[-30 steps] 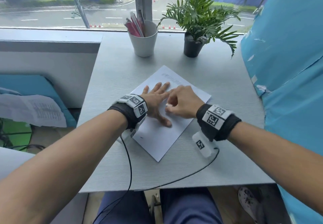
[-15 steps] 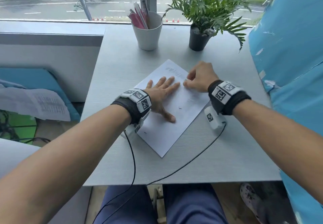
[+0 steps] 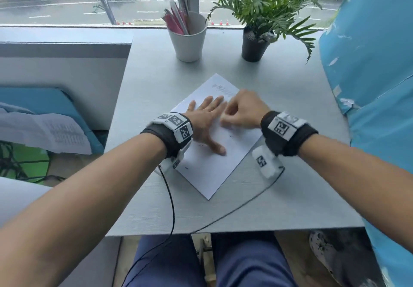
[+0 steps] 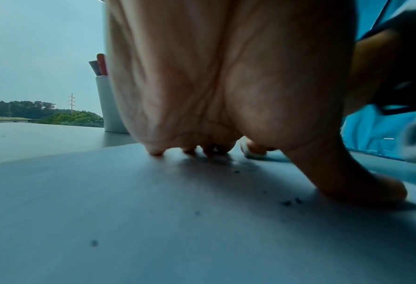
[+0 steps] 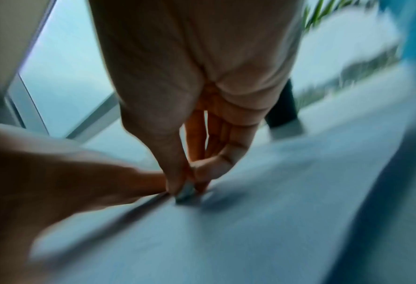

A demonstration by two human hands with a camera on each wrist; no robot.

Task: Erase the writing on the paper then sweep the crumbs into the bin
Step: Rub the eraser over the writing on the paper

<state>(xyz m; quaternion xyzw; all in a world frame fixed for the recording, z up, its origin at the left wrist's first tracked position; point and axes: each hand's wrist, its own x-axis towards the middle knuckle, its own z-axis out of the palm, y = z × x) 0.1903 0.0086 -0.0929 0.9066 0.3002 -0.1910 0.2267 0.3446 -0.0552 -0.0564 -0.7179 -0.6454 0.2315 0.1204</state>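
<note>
A: Here, where does the paper (image 3: 207, 163) lie?

B: On the grey tabletop (image 3: 290, 197), turned cornerwise, about midway between the left and right edges, one corner toward the near edge. Faint writing (image 3: 223, 88) shows near its far corner.

A: And the left hand (image 3: 204, 123)?

B: Flat on the sheet, palm down, fingers straight and slightly spread, thumb splayed toward the near edge. The left wrist view shows the fingertips (image 4: 155, 151) touching the sheet.

A: The right hand (image 3: 242, 112)?

B: Curled, just beside the left fingertips, blurred by motion. In the right wrist view its thumb and fingers pinch a small pale eraser (image 5: 186, 193) — the lower end touches the paper.

A: Any crumbs (image 4: 290, 202)?

B: Dark specks lie scattered on the sheet near the left thumb and under the palm.

A: What stands along the far edge?

B: A white cup (image 3: 187, 40) holding pens, and to its right a potted plant (image 3: 257, 42) in a black pot — both well apart from the paper. A bin cannot be made out.
</note>
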